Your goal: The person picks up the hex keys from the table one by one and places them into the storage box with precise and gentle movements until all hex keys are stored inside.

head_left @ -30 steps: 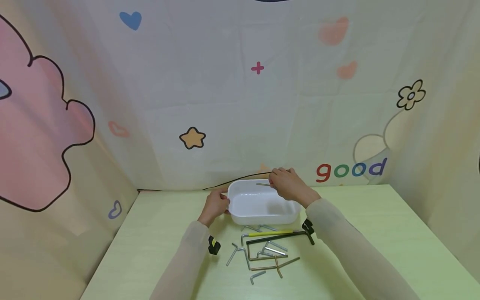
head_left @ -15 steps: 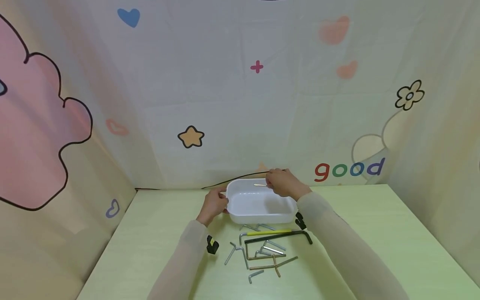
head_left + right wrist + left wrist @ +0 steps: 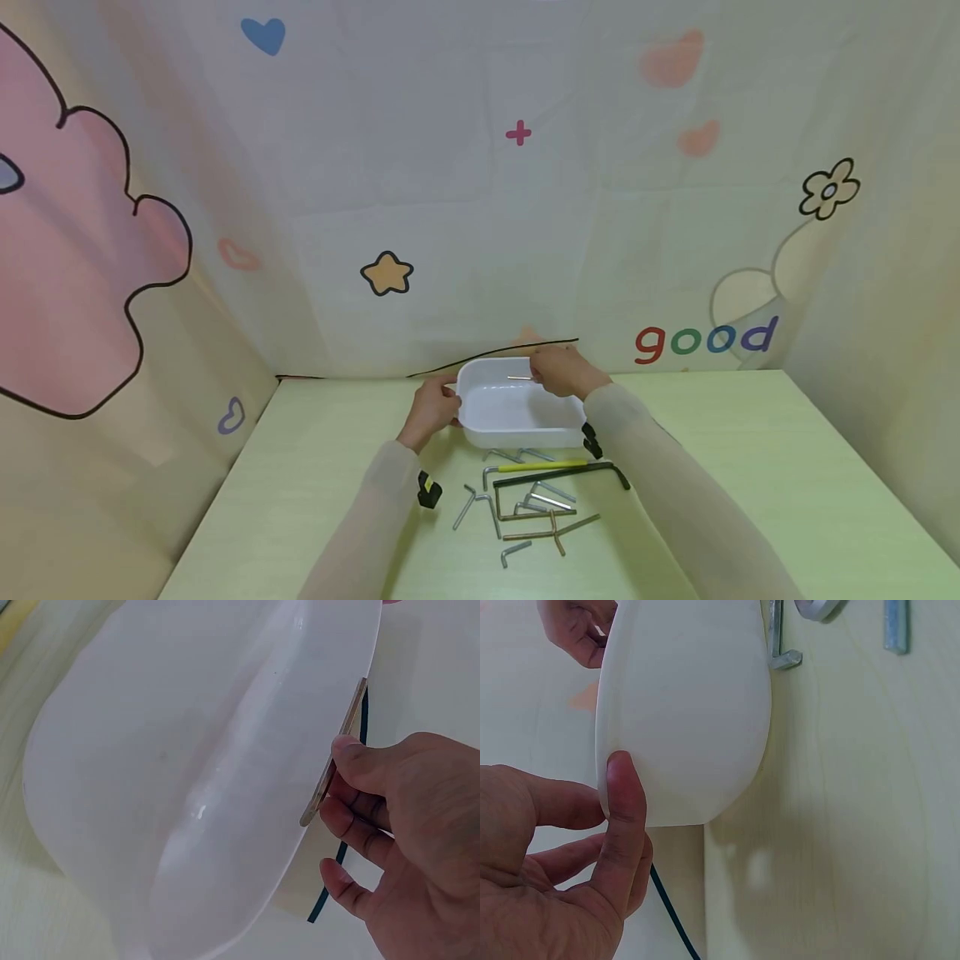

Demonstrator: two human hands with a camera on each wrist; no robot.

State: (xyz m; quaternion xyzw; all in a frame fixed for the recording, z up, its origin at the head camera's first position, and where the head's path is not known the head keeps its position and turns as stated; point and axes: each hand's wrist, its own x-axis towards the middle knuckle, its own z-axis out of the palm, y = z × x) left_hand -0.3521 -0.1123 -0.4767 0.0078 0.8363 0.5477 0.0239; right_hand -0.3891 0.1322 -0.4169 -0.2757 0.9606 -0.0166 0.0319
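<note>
A white plastic tray (image 3: 517,437) with high walls stands at the back of the table. My left hand (image 3: 431,408) pinches its left rim, thumb on the wall and fingers behind it in the left wrist view. Over the tray's back right part, my right hand (image 3: 561,370) holds a thin brass-coloured hex key (image 3: 351,720) between thumb and fingers. That key lies along the tray's far rim in the right wrist view; whether it touches the rim I cannot tell. Part of the key is hidden by the fingers.
In front of the tray lie several loose hex keys: a long black one (image 3: 551,475), a yellow-sleeved one (image 3: 542,467), brass-coloured ones (image 3: 528,536) and small silver ones (image 3: 517,550). A printed curtain (image 3: 450,167) hangs behind the table (image 3: 345,442).
My right hand has moved a little left and down toward the tray, still holding the hex key. The left hand keeps its grip on the rim, and the tray stays where it was.
</note>
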